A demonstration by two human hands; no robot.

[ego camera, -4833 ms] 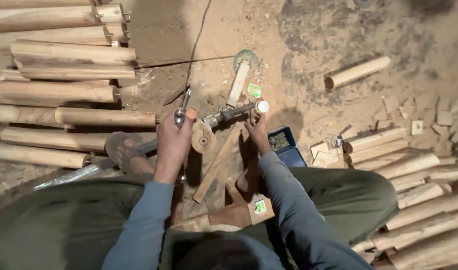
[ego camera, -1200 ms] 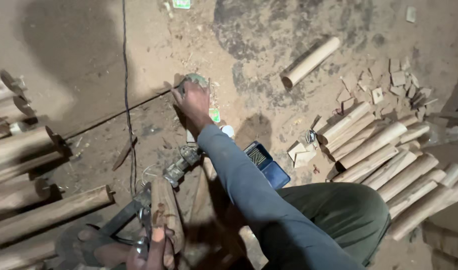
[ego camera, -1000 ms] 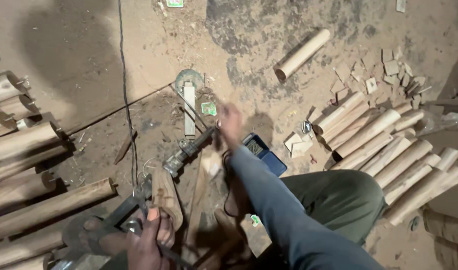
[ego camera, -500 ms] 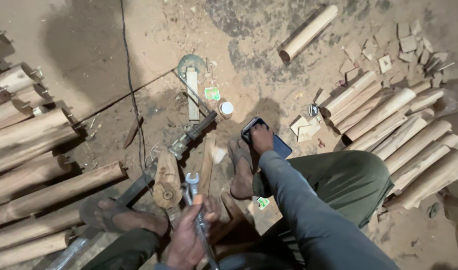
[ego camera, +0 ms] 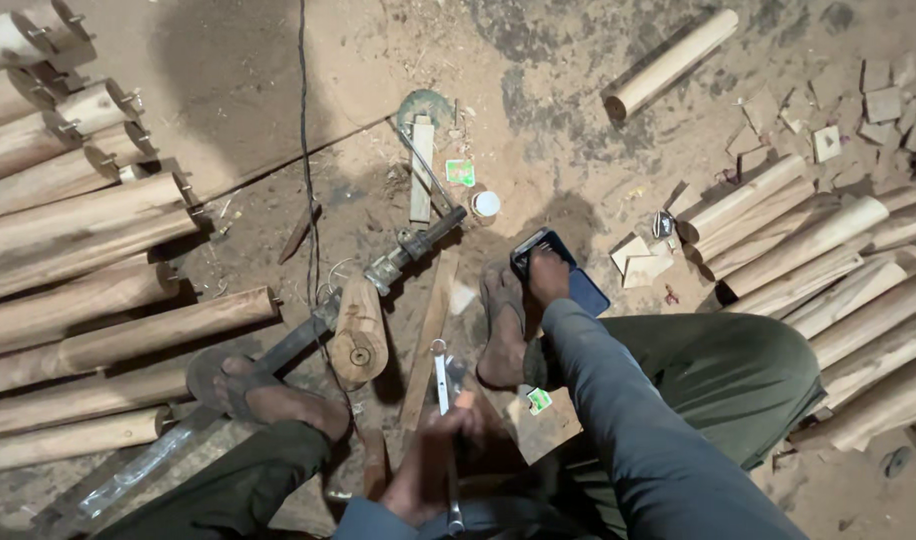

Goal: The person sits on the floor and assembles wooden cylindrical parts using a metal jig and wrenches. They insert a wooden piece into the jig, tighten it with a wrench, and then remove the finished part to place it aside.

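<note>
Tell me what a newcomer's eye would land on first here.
Pale wooden logs stacked along the left, with more piled on the right. In the middle, the left hand grips a wrench, while the right hand rests on a dark blue box on the sandy ground.

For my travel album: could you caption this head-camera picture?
Seated on a dusty floor among wooden logs, a person's left hand grips a spanner while the right hand touches a phone.

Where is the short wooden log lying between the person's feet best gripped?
Take the short wooden log around its middle, from above. It lies flat on the sandy ground, its rounded sides exposed, while the near end face carries a metal fitting, so an end grip looks awkward.
</note>
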